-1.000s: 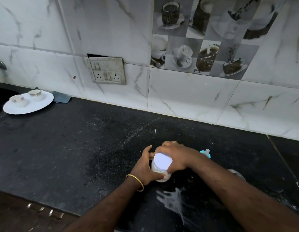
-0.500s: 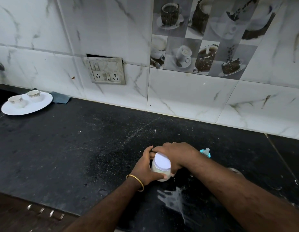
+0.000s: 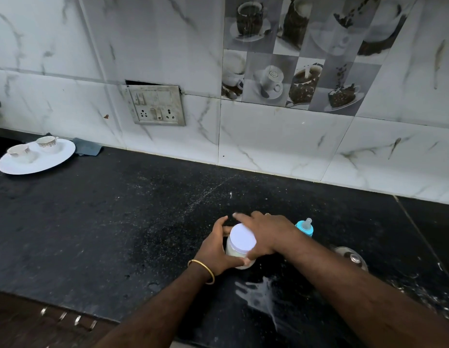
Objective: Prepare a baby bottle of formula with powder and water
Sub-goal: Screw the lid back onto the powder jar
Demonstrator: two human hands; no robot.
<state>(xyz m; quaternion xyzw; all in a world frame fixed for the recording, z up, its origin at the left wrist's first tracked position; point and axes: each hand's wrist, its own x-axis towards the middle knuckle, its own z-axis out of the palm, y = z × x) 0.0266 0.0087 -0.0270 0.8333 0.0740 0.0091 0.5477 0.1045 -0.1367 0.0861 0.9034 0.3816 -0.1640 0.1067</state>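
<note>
A small clear jar of pale powder (image 3: 232,249) with a white lid (image 3: 242,239) stands on the black counter (image 3: 105,222). My left hand (image 3: 216,249) wraps around the jar's body. My right hand (image 3: 263,234) grips the lid from the right, its fingers stretched over the far rim and its thumb at the near side. Behind my right wrist a baby bottle's blue collar and clear teat (image 3: 305,227) stick up; the bottle's body is hidden by my arm.
A steel vessel (image 3: 351,257) peeks out right of my right forearm. White liquid (image 3: 258,295) is spilled on the counter just in front of the jar. Far left sit a white plate (image 3: 55,159) with two cups and a grey cloth (image 3: 89,148).
My right hand's fingers have spread and shifted round the lid, uncovering more of its white top. The jar and my left hand stay in place.
</note>
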